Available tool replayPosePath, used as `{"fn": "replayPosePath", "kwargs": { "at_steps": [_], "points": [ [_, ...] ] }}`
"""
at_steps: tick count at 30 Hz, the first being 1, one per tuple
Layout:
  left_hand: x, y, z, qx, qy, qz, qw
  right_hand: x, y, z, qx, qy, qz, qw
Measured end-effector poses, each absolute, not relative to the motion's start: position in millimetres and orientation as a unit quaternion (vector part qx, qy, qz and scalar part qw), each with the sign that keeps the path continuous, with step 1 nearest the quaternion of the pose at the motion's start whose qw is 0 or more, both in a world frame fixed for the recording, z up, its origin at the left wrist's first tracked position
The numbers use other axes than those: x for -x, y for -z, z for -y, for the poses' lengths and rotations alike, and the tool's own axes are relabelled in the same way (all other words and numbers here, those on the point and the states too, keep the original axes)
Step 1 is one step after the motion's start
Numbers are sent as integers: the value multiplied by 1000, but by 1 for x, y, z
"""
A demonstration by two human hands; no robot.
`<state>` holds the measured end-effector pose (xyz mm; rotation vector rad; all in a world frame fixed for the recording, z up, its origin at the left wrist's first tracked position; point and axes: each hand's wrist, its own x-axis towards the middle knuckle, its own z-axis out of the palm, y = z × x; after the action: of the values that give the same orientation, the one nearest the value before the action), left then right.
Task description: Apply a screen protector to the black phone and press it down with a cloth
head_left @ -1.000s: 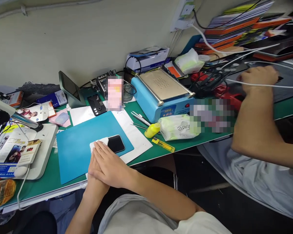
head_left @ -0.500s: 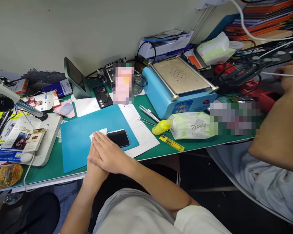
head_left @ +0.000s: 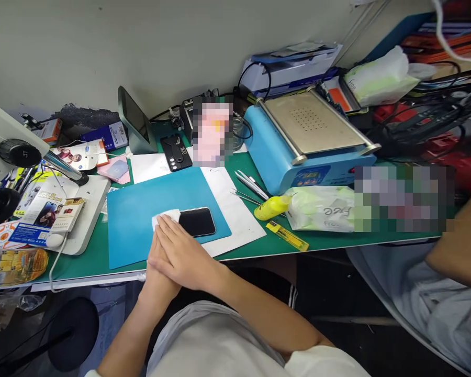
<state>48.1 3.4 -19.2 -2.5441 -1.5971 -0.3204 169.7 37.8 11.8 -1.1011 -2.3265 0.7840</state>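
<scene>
A: How do things lie under our hands now?

B: Our phone [head_left: 198,222] is on the blue mat [head_left: 133,209], dark screen up. A white cloth [head_left: 175,213] seems to cover its left end, so we see only part of the screen.

A: And our hands?

B: Our right hand [head_left: 190,262] lies across the left hand [head_left: 159,267], unclenched, fingers straight and together, their tips at the cloth. The left is mostly hidden; we can't tell whether it grips anything. Our forearms converge from the mat's near side.
</scene>
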Motion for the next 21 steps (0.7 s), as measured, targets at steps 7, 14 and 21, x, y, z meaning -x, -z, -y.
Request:
{"fn": "replayPosePath", "kwargs": {
  "at_steps": [7, 14, 21],
  "points": [
    [-65, 9, -6, 868, 77, 490, -2, -187, -11, -33, 419, -273, 836, 226],
    [-101, 14, -24, 877, 70, 475, -12, -218, -10, -36, 468, -251, 820, 214],
    [-108, 0, -20, 890, 46, 452, -34, -222, -2, -27, 492, -228, 807, 233]
  ]
}}
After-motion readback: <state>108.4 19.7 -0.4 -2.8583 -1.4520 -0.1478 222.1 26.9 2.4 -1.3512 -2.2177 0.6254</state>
